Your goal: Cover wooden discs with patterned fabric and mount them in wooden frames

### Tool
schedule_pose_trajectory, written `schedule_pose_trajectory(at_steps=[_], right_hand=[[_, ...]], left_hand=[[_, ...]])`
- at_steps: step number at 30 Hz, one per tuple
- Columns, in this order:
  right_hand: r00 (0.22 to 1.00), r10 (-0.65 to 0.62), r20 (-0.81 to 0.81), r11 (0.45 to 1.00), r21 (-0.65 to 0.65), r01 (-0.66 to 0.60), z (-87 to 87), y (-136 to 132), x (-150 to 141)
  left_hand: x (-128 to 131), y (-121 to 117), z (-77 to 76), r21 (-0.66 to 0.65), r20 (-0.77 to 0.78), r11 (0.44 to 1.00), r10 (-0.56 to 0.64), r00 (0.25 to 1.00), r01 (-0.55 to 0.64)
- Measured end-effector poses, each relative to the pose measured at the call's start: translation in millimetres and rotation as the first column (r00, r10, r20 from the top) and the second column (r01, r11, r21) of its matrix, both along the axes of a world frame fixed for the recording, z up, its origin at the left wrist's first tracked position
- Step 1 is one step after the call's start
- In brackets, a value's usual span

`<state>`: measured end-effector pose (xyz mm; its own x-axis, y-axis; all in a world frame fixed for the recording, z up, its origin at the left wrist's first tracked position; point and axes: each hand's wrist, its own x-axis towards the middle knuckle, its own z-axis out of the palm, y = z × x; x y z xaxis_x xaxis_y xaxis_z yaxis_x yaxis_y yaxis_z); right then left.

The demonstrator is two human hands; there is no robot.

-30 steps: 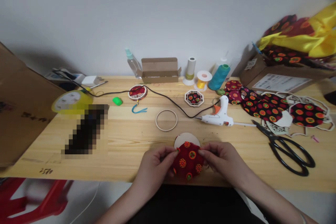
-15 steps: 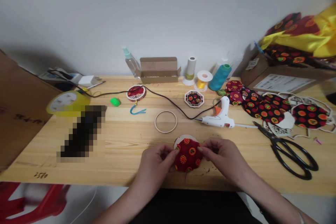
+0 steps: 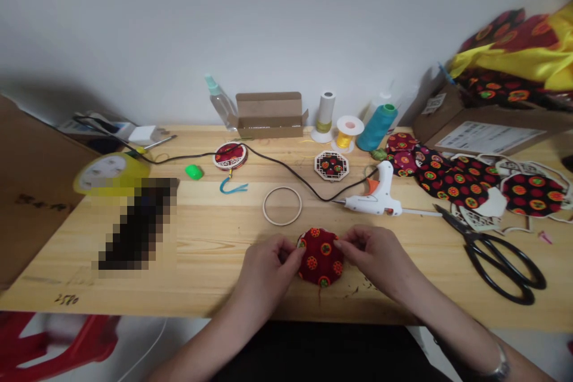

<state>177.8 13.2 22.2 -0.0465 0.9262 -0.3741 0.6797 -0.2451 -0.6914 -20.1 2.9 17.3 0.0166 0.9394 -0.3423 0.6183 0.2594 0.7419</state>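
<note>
Near the front edge of the wooden table lies a round piece of dark red fabric (image 3: 320,262) with orange and green flower prints. It covers nearly all of a pale disc, whose rim shows only at the upper left. My left hand (image 3: 274,262) pinches the fabric's left edge between thumb and fingers. On the opposite side, my right hand (image 3: 367,253) pinches the right edge in the same way. Just beyond them a thin wooden ring (image 3: 265,208) lies flat. A white glue gun (image 3: 373,203) rests on its side past my right hand.
Black scissors (image 3: 496,259) lie at the right, below patterned fabric pieces (image 3: 461,182). Behind stand a small cardboard box (image 3: 271,122), a teal thread cone (image 3: 377,128) and spools. The glue gun's black cord (image 3: 286,168) crosses the table. A finished-looking octagonal piece (image 3: 331,166) lies midway.
The fabric has shifted up over the pale disc, covering the upper part that showed before. Both hands keep their pinch at its sides. The view has tilted slightly.
</note>
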Motion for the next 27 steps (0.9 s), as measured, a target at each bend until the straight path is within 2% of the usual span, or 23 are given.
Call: schedule_pose_trajectory(at_steps=[8, 27], right_hand=[[0.998, 0.013, 0.054, 0.999, 0.034, -0.015, 0.5, 3.4, -1.1], [0.993, 0.034, 0.112, 0.996, 0.074, -0.042, 2.4, 4.4, -2.0]], left_hand=[[2.1, 4.8, 4.4, 0.025, -0.074, 0.999, -0.029, 0.997, 0.031], [1.5, 2.8, 1.9, 0.061, -0.149, 0.994, -0.083, 0.985, 0.093]])
